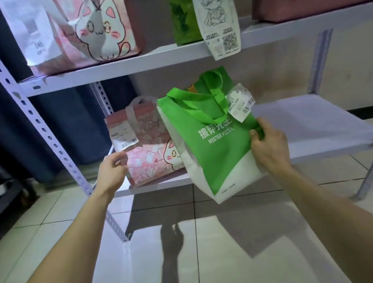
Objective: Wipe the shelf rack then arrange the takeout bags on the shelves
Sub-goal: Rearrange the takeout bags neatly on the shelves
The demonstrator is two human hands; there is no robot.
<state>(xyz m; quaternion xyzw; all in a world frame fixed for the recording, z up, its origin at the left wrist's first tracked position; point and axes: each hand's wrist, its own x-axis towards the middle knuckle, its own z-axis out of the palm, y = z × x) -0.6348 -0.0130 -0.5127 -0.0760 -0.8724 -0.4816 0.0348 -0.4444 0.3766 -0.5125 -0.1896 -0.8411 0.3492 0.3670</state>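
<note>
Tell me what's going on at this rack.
A person is loading takeout bags onto a metal shelf rack. The right hand grips the side of a green pizza bag, held tilted with its bottom hanging past the front of the lower shelf. The left hand is at the edge of a pink cat bag standing on that shelf; whether it grips is unclear. Other bags stand on the upper shelf.

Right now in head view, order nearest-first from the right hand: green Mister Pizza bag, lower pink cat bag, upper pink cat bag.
1. Green Mister Pizza bag, held by right hand.
2. Lower pink cat bag, just left.
3. Upper pink cat bag, upper left.
</note>
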